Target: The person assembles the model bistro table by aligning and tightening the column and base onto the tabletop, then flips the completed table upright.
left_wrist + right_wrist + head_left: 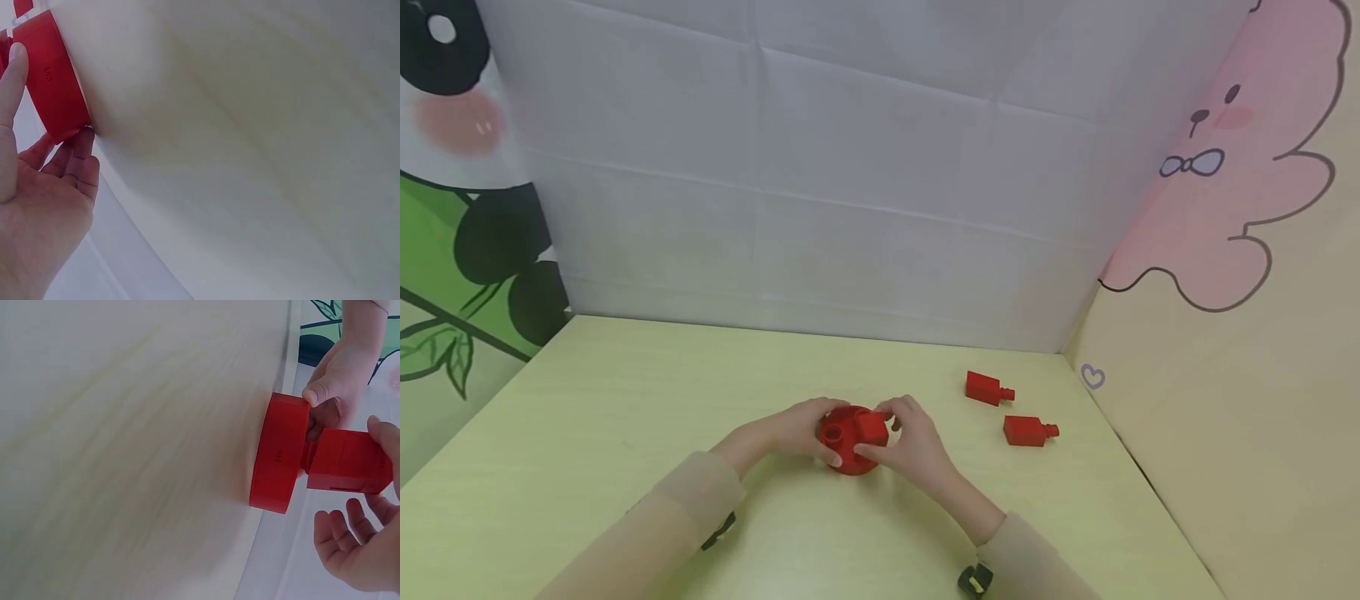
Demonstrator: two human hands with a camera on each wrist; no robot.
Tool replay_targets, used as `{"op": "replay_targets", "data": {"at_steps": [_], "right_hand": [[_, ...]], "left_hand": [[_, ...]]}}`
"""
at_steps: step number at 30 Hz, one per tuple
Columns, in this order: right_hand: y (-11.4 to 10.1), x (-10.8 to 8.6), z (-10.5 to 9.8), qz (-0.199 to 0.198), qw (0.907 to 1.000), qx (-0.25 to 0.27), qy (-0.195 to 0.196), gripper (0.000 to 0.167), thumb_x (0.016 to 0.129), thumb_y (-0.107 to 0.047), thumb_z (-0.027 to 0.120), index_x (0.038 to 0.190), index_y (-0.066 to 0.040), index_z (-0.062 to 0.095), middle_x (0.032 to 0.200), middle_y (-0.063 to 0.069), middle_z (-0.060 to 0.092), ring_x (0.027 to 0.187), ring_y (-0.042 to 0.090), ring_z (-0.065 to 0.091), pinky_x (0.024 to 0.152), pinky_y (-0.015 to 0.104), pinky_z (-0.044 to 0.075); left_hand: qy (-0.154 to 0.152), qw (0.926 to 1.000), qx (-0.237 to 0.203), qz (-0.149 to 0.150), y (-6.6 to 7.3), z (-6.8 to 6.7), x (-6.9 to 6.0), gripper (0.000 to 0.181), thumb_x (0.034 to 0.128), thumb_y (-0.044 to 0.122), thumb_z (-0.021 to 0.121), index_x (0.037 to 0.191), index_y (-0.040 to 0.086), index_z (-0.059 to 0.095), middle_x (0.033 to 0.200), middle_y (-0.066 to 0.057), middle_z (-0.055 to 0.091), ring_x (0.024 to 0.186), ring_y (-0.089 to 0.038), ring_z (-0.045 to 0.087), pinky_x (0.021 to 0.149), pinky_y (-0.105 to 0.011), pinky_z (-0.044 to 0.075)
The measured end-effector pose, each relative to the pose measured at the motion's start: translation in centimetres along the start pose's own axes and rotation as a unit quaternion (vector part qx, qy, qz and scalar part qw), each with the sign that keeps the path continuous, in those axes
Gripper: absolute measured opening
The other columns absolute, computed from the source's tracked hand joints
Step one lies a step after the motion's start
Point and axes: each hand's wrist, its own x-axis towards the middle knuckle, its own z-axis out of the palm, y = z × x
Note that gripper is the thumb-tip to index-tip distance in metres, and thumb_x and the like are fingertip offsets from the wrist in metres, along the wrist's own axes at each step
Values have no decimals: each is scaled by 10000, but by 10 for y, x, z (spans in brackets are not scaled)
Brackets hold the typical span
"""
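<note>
A round red base (848, 461) sits on the table, with a ring-shaped socket (832, 433) showing on its left part. My left hand (797, 429) grips its left rim, thumb in front and fingers behind. On the base's right part stands a red block (871, 428), pinched between the thumb and fingers of my right hand (919, 448). In the right wrist view the block (349, 461) has a narrow neck that meets the top of the base (279, 454). How deep the neck sits is hidden.
Two more red blocks with narrow necks, one farther back (982, 387) and one nearer (1024, 431), lie to the right of my hands, necks pointing right. A white sheet (850, 183) rises behind the table (625, 375); a printed wall (1240, 400) borders the right side.
</note>
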Motion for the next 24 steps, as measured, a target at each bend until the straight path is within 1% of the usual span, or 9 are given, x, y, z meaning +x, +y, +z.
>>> {"op": "replay_targets", "data": {"at_steps": [3,7,9,12,16,18,20,22,24], "right_hand": [[-3,5,3,278,9996,25,-49,417,723,-343,812,963,-140,539,891,-17,525,840,225,522,584,230,456],[-5,11,8,673,9976,96,-144,419,732,-353,801,915,-132,497,795,-9,543,717,153,520,544,230,465],[-6,13,9,810,9964,127,-189,417,739,-351,794,913,-128,488,784,-12,561,688,133,535,550,231,486],[-5,14,11,890,9957,122,-222,421,743,-355,788,920,-125,482,806,-23,577,704,121,554,578,229,502],[-4,13,11,796,9962,149,-320,447,744,-352,788,985,-117,493,882,-9,594,768,130,567,617,233,512],[-2,11,10,699,9964,237,-423,497,751,-349,786,1084,-118,498,962,0,591,825,140,564,643,234,515],[0,9,7,545,9965,350,-537,589,764,-354,777,1220,-130,478,1061,5,571,910,150,548,676,250,517],[3,8,4,305,9964,467,-632,682,781,-349,763,1343,-168,422,1173,3,538,1001,158,522,728,291,520],[7,8,0,-52,9961,532,-705,729,807,-345,737,1417,-205,362,1286,-25,486,1111,158,480,795,357,517]], "left_hand": [[-14,10000,34,-44,1,-1,0,812,708,269,833,1381,68,424,1260,-37,531,1148,-217,502,931,-407,474],[-43,9999,26,-110,2,-1,0,810,710,263,832,1385,82,421,1271,-28,525,1163,-215,493,925,-406,481],[-48,9999,-3,-146,2,-1,0,812,708,259,833,1386,85,421,1278,-26,523,1174,-217,488,926,-410,483],[-67,9999,22,-147,2,-2,0,812,712,257,830,1390,87,417,1285,-26,519,1181,-218,485,929,-402,482],[-78,9999,27,-75,2,-2,-1,804,713,249,829,1383,74,421,1276,-34,524,1169,-226,492,921,-404,485],[-80,9999,40,-51,2,-2,-1,803,713,252,829,1383,72,423,1271,-35,526,1161,-226,496,921,-406,483],[-67,10000,21,-42,2,-2,-1,807,709,259,831,1381,71,425,1270,-36,529,1158,-227,499,922,-415,482],[-70,9999,37,-64,2,-2,-1,817,707,273,832,1387,81,422,1274,-32,527,1163,-223,498,929,-416,478],[-54,9999,5,-86,2,-1,-1,824,703,277,835,1389,83,421,1279,-32,526,1169,-224,496,931,-423,477]]}}
